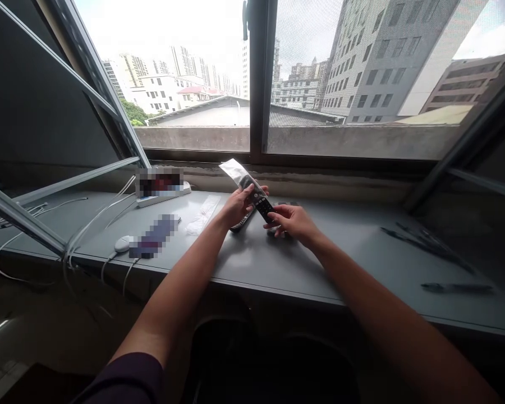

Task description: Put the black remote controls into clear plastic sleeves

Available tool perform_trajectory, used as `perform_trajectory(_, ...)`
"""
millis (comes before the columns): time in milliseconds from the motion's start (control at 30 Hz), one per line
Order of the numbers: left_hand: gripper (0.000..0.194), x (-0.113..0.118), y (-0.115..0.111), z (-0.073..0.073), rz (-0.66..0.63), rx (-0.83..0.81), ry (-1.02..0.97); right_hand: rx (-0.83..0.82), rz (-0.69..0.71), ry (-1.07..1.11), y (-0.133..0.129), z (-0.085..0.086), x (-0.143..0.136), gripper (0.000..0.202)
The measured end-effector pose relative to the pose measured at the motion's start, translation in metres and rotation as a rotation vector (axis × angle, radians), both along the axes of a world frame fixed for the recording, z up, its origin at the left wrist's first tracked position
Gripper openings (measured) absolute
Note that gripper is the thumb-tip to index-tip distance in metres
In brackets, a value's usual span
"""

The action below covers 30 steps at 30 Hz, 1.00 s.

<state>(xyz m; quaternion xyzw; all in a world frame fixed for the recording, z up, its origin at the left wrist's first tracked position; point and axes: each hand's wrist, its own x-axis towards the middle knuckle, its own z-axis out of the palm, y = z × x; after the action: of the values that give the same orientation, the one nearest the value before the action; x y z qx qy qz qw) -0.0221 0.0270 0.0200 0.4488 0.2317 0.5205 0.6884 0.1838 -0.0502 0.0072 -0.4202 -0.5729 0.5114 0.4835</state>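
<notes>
A black remote control (264,210) is tilted above the table, its upper part inside a clear plastic bag (234,170). My left hand (239,203) is closed around the bagged part of the remote. At the lower end, the fingers of my right hand (290,221) pinch the bare part of the remote. Beneath my hands, another dark remote (241,222) lies on the grey table (252,264), partly hidden. More dark items lie behind and under my right hand, too covered to make out. A crumpled clear bag (202,216) rests left of my left hand.
A white power strip (164,194), a blurred phone-like object (155,237) and a round white charger (123,243) with cables are on the left. Dark cords (425,244) and a pen-like object (457,288) lie right. Metal frames stand at both sides, a window behind.
</notes>
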Motion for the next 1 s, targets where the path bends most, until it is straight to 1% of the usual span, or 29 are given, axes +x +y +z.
perform_trajectory(67,0.032,0.001,-0.002,0.001,-0.027,0.023,0.04,0.012,-0.011,0.027,0.0,0.001,0.0,0.025)
perform_trajectory(100,0.03,0.001,-0.002,0.0,-0.021,0.031,0.061,0.021,-0.022,0.04,0.0,0.001,0.0,0.025)
perform_trajectory(133,0.028,0.001,-0.002,0.0,0.002,0.037,0.084,0.029,-0.033,0.049,0.0,0.001,0.0,0.025)
perform_trajectory(200,0.03,0.001,0.001,-0.002,0.092,0.052,0.145,0.038,-0.057,0.063,0.0,0.002,0.0,0.024)
perform_trajectory(300,0.039,0.001,0.004,-0.005,0.218,0.123,0.272,0.035,-0.069,0.073,0.0,0.002,0.001,0.021)
perform_trajectory(400,0.046,-0.001,0.006,-0.008,0.273,0.212,0.357,0.024,-0.066,0.087,0.0,0.001,0.0,0.018)
perform_trajectory(500,0.05,-0.001,0.007,-0.009,0.25,0.271,0.419,0.013,-0.074,0.111,0.001,0.0,0.0,0.019)
perform_trajectory(633,0.051,0.0,0.005,-0.01,0.127,0.311,0.503,-0.004,-0.109,0.154,0.002,-0.001,0.001,0.036)
perform_trajectory(733,0.051,-0.001,0.003,-0.009,0.061,0.325,0.506,-0.01,-0.112,0.175,0.003,-0.001,0.002,0.045)
perform_trajectory(867,0.053,-0.002,0.001,-0.008,0.054,0.296,0.468,0.009,-0.102,0.195,0.005,0.0,0.002,0.054)
perform_trajectory(933,0.055,-0.001,0.001,-0.007,0.057,0.265,0.452,0.02,-0.101,0.2,0.005,0.0,0.002,0.055)
perform_trajectory(1000,0.058,0.0,0.001,-0.006,0.071,0.236,0.391,0.023,-0.071,0.192,0.004,0.001,0.002,0.053)
